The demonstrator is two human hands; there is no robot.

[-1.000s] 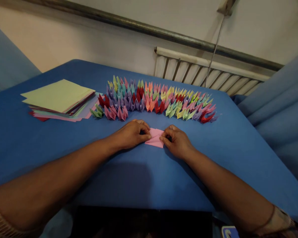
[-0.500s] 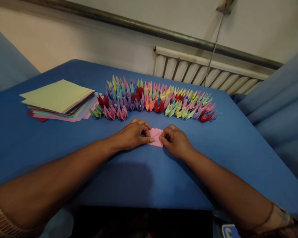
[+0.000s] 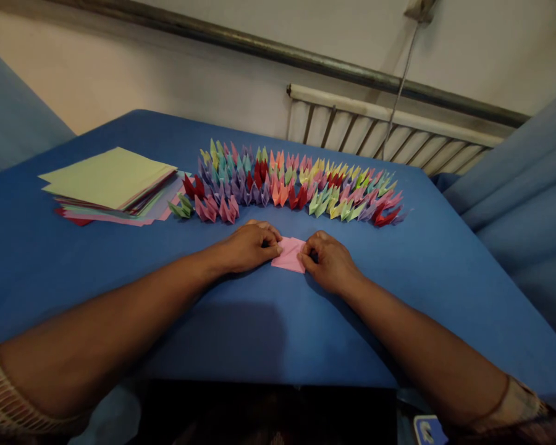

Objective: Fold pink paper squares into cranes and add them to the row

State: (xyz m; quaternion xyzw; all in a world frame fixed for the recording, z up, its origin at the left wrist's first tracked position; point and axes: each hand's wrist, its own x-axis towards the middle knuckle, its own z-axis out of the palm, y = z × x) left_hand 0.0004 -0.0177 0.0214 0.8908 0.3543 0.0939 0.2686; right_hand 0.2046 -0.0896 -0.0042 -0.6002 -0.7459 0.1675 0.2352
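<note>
A small folded piece of pink paper (image 3: 289, 254) lies on the blue table between my two hands. My left hand (image 3: 254, 245) pinches its left edge near the upper corner, thumb and fingertips close together. At the opposite side, my right hand (image 3: 327, 258) grips the right edge between thumb and curled fingers. Creases cross the paper's top face, and its lower left corner shows uncovered. Just beyond my hands stand rows of folded paper cranes (image 3: 280, 193) in many colours.
To the left lies a stack of coloured paper sheets (image 3: 111, 176), pale yellow on top. Behind the blue-covered table (image 3: 204, 334) are a radiator (image 3: 352, 123) and a pipe (image 3: 259, 46) along the wall. Blue curtains (image 3: 532, 179) hang at the right.
My left thumb has moved up along the pink paper's left edge, baring its lower left corner. My right hand keeps its hold in nearly the same spot.
</note>
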